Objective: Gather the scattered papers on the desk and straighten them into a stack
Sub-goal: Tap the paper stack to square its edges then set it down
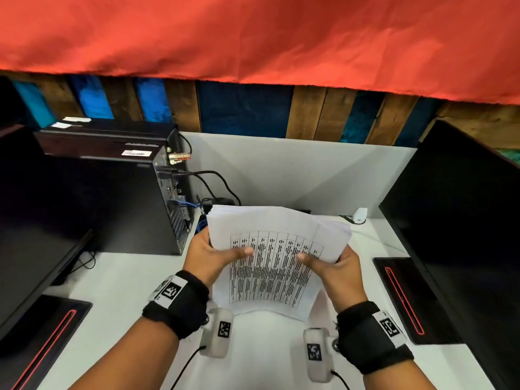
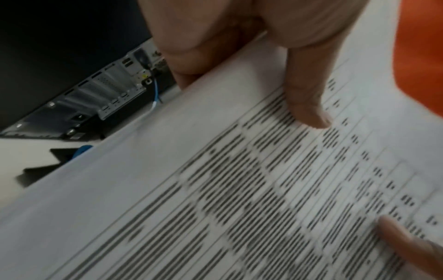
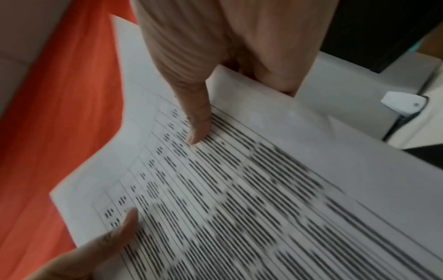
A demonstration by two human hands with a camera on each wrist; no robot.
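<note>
A bundle of white papers [image 1: 273, 249] with a printed table on the top sheet is held up above the white desk [image 1: 118, 282], tilted towards me. My left hand [image 1: 213, 254] grips its left edge, thumb lying across the print, fingers behind. My right hand [image 1: 332, 263] grips the right edge the same way. The sheets fan unevenly at the top right corner. In the left wrist view the left thumb [image 2: 309, 106] presses on the papers [image 2: 215, 189]. In the right wrist view the right thumb [image 3: 199, 121] presses on the papers [image 3: 239, 189].
A black computer tower [image 1: 118, 192] with cables stands at the left. Dark monitors stand at the far left [image 1: 36, 235] and right [image 1: 461, 220]. A small white adapter [image 1: 359, 215] lies at the back right. A red cloth [image 1: 253, 38] hangs above.
</note>
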